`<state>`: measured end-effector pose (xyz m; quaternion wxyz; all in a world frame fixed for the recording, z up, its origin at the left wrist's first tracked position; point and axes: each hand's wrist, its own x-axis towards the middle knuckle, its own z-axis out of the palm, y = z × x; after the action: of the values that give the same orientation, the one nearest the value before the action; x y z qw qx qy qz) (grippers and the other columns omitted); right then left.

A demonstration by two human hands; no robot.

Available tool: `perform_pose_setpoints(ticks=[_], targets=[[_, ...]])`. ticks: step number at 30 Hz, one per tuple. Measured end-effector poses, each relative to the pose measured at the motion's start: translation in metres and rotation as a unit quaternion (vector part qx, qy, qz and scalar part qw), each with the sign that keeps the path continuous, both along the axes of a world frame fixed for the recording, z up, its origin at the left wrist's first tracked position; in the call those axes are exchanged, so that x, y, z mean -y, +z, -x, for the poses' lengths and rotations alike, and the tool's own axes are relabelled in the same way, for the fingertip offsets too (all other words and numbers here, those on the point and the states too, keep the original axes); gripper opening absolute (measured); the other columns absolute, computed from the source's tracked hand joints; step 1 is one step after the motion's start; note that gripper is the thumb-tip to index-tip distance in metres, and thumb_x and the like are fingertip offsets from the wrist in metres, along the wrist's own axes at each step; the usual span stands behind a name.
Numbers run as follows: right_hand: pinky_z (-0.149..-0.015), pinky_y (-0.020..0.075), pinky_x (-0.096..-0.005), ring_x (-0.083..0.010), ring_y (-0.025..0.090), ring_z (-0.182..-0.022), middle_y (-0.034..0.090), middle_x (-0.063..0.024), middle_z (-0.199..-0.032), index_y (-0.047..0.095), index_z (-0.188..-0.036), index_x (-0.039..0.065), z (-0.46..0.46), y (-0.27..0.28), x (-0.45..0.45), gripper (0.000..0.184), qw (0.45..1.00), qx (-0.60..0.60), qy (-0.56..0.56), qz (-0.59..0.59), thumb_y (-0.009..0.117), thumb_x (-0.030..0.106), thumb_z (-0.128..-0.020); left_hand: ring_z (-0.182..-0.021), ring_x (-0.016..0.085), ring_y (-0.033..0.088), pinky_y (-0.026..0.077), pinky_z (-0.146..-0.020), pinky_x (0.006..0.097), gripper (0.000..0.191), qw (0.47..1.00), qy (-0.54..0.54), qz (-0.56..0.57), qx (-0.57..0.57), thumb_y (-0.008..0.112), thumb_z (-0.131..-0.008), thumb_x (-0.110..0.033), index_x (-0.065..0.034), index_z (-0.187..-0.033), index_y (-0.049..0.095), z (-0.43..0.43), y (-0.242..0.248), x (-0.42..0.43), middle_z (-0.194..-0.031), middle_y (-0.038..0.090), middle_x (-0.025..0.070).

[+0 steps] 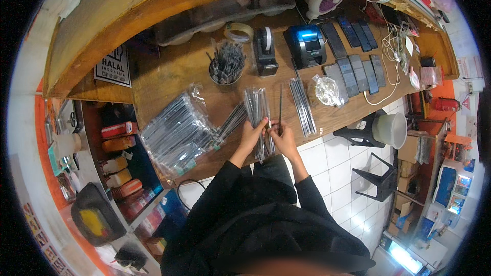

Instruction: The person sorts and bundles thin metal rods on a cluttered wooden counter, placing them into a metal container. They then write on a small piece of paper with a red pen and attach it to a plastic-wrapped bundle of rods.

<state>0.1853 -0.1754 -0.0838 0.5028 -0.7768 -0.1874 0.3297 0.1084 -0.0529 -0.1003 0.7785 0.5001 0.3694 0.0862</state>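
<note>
My left hand (250,137) grips a bundle of slim black drinking straws (254,101) in clear plastic sleeves, over the front edge of the wooden table. Close beside it, my right hand (284,140) pinches a single dark straw (280,97) that points away from me. Part of the bundle passes between the two hands, and some fingertips are hidden. To the left lies a large clear plastic bag (178,126) full of similar straws. More straws (234,119) stick out of its open end. Several sleeved straws (302,105) lie side by side to the right.
Behind my hands stand a cup stuffed with dark wrappers (227,67), a tape dispenser (264,55) and a small printer (305,46). Several phones (358,73) and a crumpled clear plastic roll (327,90) occupy the right side. Black stools (378,178) stand on the tiled floor.
</note>
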Motion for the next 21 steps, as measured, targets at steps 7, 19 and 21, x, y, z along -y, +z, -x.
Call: perform_pose_setpoints(ticks=[7, 19, 21], targets=[[-0.091, 0.0436, -0.033, -0.0211, 0.055, -0.1, 0.057, -0.016, -0.109, 0.04, -0.133, -0.003, 0.017, 0.026, -0.002, 0.047, 0.995, 0.096, -0.025, -0.03, 0.059, 0.015, -0.095, -0.067, 0.008, 0.058, 0.044, -0.054, 0.023, 0.025, 0.999, 0.037, -0.017, -0.007, 0.068, -0.091, -0.027, -0.0024, -0.093, 0.063, -0.006, -0.001, 0.005, -0.081, 0.064, 0.0017], [-0.087, 0.0426, -0.0508, -0.0438, 0.051, -0.102, 0.053, -0.0255, -0.11, 0.05, -0.111, -0.002, -0.045, -0.008, 0.017, 0.024, 0.882, 0.409, -0.068, 0.225, 0.055, 0.009, -0.09, -0.057, 0.011, 0.052, 0.043, -0.051, 0.0272, 0.029, 0.999, -0.015, -0.039, -0.006, 0.066, -0.092, -0.032, -0.0042, -0.089, 0.058, 0.007, -0.002, -0.014, -0.077, 0.057, 0.0007], [-0.086, 0.0434, -0.0507, -0.0435, 0.052, -0.101, 0.053, -0.0256, -0.11, 0.05, -0.109, -0.002, -0.051, -0.014, 0.019, 0.024, 0.887, 0.375, -0.035, 0.266, 0.056, 0.008, -0.089, -0.058, 0.01, 0.052, 0.043, -0.053, 0.0274, 0.027, 0.995, -0.011, -0.096, 0.013, 0.065, -0.092, -0.029, -0.0026, -0.089, 0.06, 0.006, -0.001, -0.01, -0.074, 0.058, 0.0015]])
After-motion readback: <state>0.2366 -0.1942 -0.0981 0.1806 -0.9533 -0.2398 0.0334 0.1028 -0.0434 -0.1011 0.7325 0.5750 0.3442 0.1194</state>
